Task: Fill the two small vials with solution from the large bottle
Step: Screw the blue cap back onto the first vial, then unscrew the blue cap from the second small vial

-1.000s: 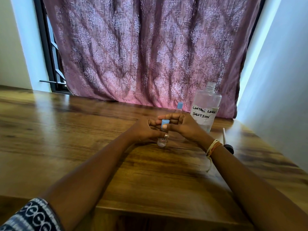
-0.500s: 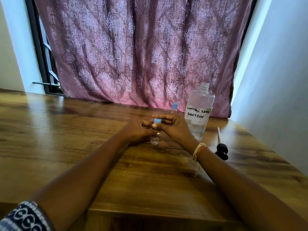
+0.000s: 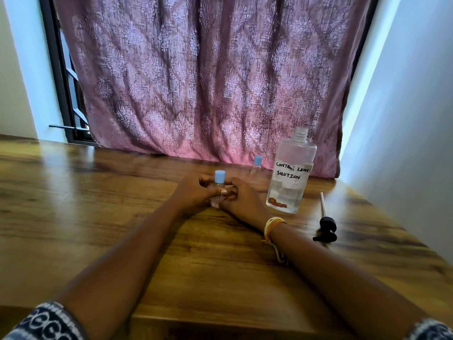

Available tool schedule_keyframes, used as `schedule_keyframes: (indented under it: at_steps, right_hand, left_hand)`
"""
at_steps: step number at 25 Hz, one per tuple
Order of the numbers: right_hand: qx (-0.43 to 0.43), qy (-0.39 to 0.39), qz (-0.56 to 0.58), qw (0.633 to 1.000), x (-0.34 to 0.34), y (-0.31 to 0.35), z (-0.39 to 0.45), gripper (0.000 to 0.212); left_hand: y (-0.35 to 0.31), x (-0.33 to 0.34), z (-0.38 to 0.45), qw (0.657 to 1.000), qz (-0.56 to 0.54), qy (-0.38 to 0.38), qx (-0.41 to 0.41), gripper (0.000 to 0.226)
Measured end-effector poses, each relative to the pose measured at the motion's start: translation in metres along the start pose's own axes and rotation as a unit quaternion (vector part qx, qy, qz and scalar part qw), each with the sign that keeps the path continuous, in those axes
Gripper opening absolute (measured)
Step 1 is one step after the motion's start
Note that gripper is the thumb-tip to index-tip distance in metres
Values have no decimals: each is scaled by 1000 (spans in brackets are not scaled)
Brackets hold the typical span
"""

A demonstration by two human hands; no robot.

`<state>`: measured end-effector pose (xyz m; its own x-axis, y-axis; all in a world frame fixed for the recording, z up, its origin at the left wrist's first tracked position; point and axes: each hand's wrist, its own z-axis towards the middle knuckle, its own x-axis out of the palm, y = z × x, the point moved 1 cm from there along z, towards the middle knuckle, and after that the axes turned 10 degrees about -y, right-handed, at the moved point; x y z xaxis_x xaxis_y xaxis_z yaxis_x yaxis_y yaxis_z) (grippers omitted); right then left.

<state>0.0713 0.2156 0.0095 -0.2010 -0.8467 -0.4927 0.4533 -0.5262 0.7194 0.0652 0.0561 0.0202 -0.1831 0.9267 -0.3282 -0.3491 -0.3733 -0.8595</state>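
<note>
Both hands, left and right, close around one capped vial standing on the table. A second capped vial stands behind, just left of the one open bottle. One pump lies to the bottle's right.

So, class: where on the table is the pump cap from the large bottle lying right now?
The pump cap lies flat on the table at the right, just right of the large bottle and beyond the right hand's wrist.
</note>
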Motion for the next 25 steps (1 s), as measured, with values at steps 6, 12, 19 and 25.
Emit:
schedule_keyframes:
  at_steps: [6, 12, 19, 25]
  right_hand:
    - [40, -16, -18, 999, 30, 0, 38, 28]
    - [69, -56, -52, 995, 34, -12, 52, 20]
    - [274, -312, -155, 896, 14, -30, 75, 73]
    - [326, -329, -129, 877, 10, -40, 106, 50]
  left_hand:
    - [16, -15, 14, 992, 76, -84, -49, 39]
    - [17, -9, 12, 986, 111, -118, -33, 22]
    - [20, -8, 14, 985, 61, -144, -77, 16]
    - [21, -4, 17, 987, 78, -125, -61, 21]
